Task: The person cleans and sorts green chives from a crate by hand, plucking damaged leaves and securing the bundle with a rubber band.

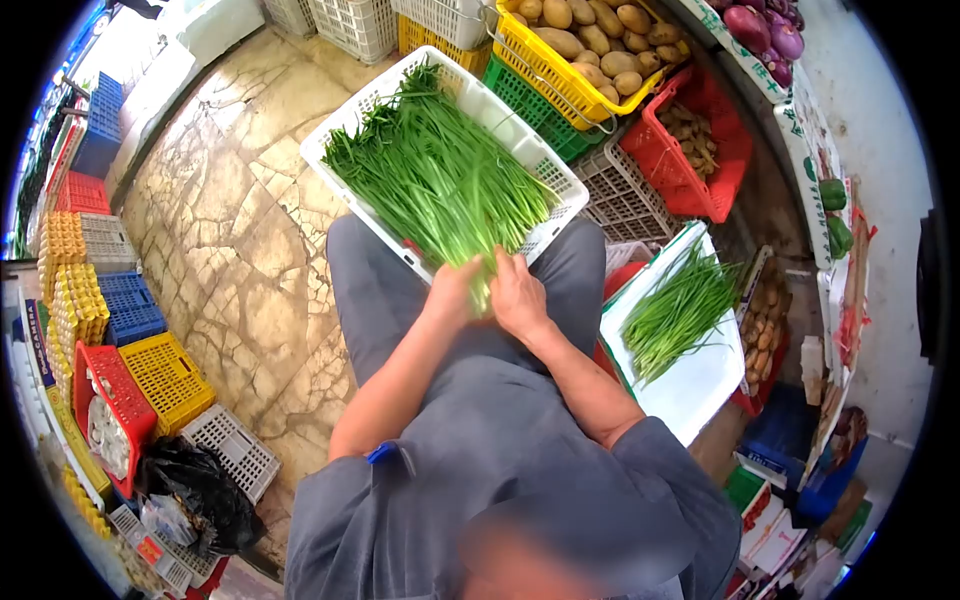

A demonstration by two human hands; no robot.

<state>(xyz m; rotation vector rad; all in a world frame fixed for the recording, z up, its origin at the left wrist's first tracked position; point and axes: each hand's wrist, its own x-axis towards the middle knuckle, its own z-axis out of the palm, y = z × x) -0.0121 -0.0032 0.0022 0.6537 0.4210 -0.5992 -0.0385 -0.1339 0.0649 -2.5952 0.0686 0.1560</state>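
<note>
At left hand [457,288], probably stems [481,292], hazy.

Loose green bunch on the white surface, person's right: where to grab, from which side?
I'd grip the green bunch around its paler lower stalks, nearest the person, coming from above with fingers across it. It lies flat on the white surface; the stalks are straight and roughly parallel there, while the far tips fan out and would likely slip.

Legible: "CAMERA", light capitals running lengthwise on a dark narrow box [38,345] at far left; green printed characters noted on a white box [808,150] at upper right, too small to transcribe.
</note>
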